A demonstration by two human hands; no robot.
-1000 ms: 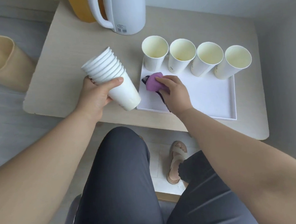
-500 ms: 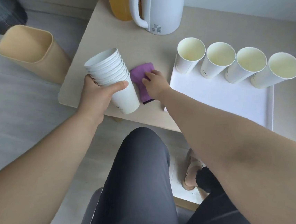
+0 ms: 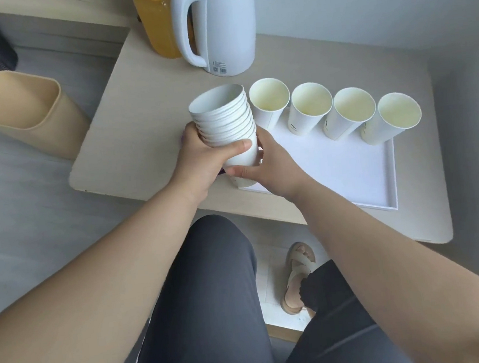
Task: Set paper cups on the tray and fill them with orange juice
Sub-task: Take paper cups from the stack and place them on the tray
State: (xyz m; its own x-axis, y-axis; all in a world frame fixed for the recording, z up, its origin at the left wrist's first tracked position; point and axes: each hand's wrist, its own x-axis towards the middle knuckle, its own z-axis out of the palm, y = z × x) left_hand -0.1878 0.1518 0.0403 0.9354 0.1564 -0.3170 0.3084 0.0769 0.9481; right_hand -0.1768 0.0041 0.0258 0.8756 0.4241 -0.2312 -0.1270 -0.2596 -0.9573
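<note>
A stack of white paper cups (image 3: pixel 223 118) is held above the table's front, just left of the white tray (image 3: pixel 349 176). My left hand (image 3: pixel 206 158) grips the stack around its middle. My right hand (image 3: pixel 268 164) grips the bottom cup of the stack from the right. Several empty paper cups (image 3: pixel 310 107) stand in a row along the tray's far edge. A bottle of orange juice (image 3: pixel 155 22) stands at the back of the table, partly hidden behind a white jug.
A white jug with a handle (image 3: pixel 223 22) stands at the back of the beige table (image 3: pixel 137 109). A beige bin (image 3: pixel 26 111) sits on the floor to the left. A purple cloth is almost hidden under my left hand. My legs are below the table edge.
My right hand left the purple cloth on the table and took hold of the bottom of the cup stack. The stack moved right toward the tray.
</note>
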